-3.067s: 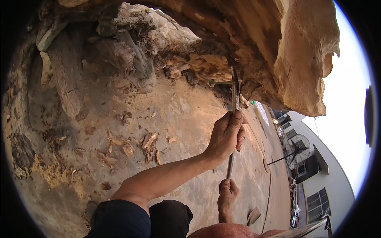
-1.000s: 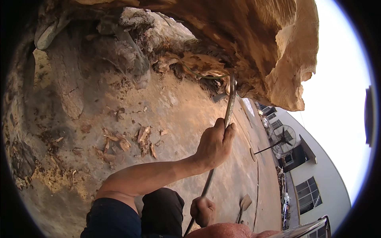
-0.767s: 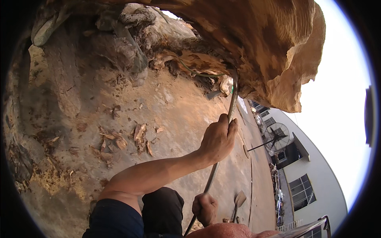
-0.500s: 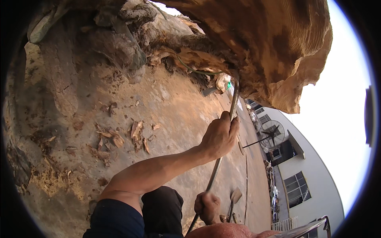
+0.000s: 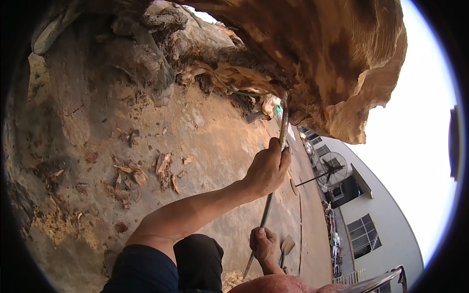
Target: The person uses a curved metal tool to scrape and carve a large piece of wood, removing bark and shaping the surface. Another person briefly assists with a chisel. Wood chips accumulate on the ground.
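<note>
Beyond the dusty concrete floor [image 5: 215,215], a pale building [image 5: 395,224] bends along the right, with a pedestal fan [image 5: 333,169] before it. A great hollowed mass of wood [image 5: 337,63] hangs over the top and blocks much of my view. The metal bar [image 5: 266,211] slants up beneath it; its upper tip is lost against the dark underside, so I can't tell if it touches. My left hand [image 5: 267,170] is wrapped around the bar's middle, most fingers hidden behind. My right hand [image 5: 264,243] is curled around it lower down, its forearm cut off at the bottom. A flat-bladed tool [image 5: 287,245] lies just beside that hand, its handle partly covered. Splintered wood chips [image 5: 163,168] lie left, near a shadowed, indistinct trunk.
</note>
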`<state>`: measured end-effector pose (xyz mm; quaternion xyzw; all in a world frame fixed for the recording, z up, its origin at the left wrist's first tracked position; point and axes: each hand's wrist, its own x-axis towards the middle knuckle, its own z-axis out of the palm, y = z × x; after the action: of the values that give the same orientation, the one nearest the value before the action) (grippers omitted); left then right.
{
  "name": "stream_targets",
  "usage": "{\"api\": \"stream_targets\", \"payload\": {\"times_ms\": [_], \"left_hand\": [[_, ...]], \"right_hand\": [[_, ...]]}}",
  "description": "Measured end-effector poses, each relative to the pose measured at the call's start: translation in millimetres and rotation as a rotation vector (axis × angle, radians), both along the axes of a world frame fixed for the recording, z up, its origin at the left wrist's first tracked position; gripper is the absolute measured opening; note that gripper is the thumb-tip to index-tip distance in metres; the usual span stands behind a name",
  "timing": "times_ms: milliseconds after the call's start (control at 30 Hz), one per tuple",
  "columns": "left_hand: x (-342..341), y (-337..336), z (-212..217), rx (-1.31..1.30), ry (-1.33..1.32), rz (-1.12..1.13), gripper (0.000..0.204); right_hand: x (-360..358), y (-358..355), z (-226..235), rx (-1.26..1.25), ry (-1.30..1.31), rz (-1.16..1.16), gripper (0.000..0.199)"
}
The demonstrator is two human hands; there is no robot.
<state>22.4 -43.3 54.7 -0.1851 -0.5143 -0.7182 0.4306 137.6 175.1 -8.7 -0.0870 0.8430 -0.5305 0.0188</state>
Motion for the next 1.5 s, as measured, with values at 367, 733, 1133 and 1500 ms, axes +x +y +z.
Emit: {"api": "stream_targets", "payload": {"times_ms": [367,733,1133,1500], "left_hand": [[16,-27,1,-0.043,-0.076,-0.151,0.023],[17,-26,0,-0.038,-0.042,-0.188,0.025],[1,-23,-5,-0.224,-0.009,0.034,0.022],[-28,-2,4,-0.259,0.031,0.564,0.017]], "right_hand": [[36,-29,-17,-0.118,-0.158,-0.051,0.054],[51,-34,-5,-0.105,-0.116,-0.083,0.047],[32,-28,-6,-0.006,-0.042,-0.055,0.052],[-60,28,24,0.159,0.124,0.104,0.051]]}}
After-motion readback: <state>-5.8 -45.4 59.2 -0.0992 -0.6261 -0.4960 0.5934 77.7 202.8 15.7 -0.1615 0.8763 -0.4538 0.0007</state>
